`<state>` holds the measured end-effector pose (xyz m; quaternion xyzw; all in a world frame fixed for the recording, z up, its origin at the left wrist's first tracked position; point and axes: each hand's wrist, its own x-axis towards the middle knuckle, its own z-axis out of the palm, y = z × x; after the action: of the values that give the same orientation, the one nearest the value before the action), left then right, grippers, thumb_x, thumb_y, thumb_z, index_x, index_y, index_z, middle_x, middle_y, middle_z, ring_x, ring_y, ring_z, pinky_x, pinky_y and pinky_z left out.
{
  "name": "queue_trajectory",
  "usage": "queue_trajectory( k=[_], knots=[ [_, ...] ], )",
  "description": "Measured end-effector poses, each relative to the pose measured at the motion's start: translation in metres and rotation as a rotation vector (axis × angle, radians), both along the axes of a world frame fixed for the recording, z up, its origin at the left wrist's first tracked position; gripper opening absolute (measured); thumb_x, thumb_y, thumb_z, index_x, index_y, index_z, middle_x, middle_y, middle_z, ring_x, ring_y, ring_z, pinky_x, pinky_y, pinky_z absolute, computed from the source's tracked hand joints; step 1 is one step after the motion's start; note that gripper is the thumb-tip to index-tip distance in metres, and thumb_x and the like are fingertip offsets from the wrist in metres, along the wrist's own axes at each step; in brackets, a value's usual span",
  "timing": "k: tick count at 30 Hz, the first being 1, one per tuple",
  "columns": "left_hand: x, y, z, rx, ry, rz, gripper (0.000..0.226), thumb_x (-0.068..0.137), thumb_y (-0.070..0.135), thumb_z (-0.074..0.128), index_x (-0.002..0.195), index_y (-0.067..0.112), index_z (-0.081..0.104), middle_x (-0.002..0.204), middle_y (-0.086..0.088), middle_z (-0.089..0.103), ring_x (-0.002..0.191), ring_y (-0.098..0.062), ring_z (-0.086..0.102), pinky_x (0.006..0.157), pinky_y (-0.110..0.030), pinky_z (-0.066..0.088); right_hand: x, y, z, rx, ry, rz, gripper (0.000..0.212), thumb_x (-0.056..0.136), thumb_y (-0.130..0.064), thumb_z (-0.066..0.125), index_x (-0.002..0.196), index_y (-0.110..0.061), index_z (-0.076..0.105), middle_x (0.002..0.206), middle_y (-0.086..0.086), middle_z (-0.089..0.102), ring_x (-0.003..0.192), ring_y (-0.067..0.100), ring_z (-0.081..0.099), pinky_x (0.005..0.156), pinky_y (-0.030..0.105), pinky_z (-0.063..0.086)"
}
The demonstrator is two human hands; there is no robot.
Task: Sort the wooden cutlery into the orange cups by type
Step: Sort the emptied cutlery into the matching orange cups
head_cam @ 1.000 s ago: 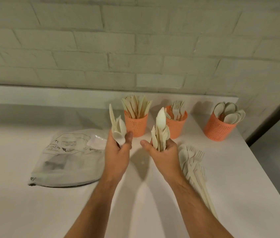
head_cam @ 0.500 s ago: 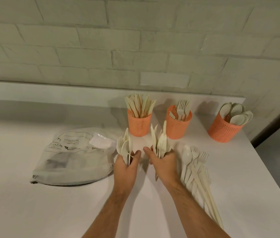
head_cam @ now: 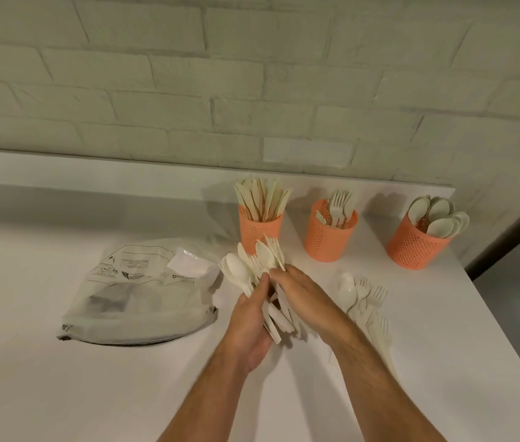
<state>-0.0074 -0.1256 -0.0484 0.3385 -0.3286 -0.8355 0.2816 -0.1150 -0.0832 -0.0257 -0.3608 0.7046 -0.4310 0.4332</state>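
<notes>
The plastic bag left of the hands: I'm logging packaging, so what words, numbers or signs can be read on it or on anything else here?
Plastic bag: printed lines, a framed box and small symbols, all too blurred to read.
White label on the bag: no legible text.
Orange cups, cutlery, wall: no writing visible.

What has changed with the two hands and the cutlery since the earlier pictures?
The left hand and right hand, each holding its own upright bunch a second ago, have come down and together. Both now grip one merged bundle of cutlery, fanned low over the table. The three orange cups, the loose pile of cutlery and the plastic bag stayed as they were.
</notes>
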Motion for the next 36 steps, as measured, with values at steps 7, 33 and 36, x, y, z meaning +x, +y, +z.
queue_trajectory(
  k=[7,33,36],
  knots=[
    [-0.005,0.002,0.002,-0.119,-0.028,0.017,0.033,0.099,0.022,0.056,0.131,0.011,0.057,0.120,-0.019,0.068,0.114,-0.029,0.066,0.101,-0.047,0.050,0.018,0.008,-0.017,-0.035,0.356,-0.064,0.036,0.107,-0.030,0.033,0.138,-0.026,0.052,0.116,0.000,0.044,0.102,0.009,0.056,0.096,0.021,0.049],
    [0.006,0.003,0.028,-0.084,0.020,0.052,0.022,0.096,0.001,0.053,0.105,0.010,0.071,0.111,-0.017,0.073,0.101,-0.037,0.070,0.091,-0.059,0.052,-0.004,0.026,0.015,-0.117,0.031,-0.201,0.008,0.081,-0.019,0.081,0.085,-0.022,0.074,0.087,0.001,0.074,0.068,0.013,0.069,0.057,0.022,0.054],
    [0.009,0.003,0.031,-0.063,0.034,0.022,0.025,0.098,0.002,0.048,0.112,0.008,0.068,0.112,-0.016,0.073,0.102,-0.034,0.070,0.086,-0.054,0.057,-0.007,0.027,0.017,-0.110,-0.014,-0.168,0.015,0.082,-0.015,0.080,0.095,-0.021,0.073,0.088,0.002,0.076,0.072,0.006,0.070,0.057,0.013,0.049]
  ],
)
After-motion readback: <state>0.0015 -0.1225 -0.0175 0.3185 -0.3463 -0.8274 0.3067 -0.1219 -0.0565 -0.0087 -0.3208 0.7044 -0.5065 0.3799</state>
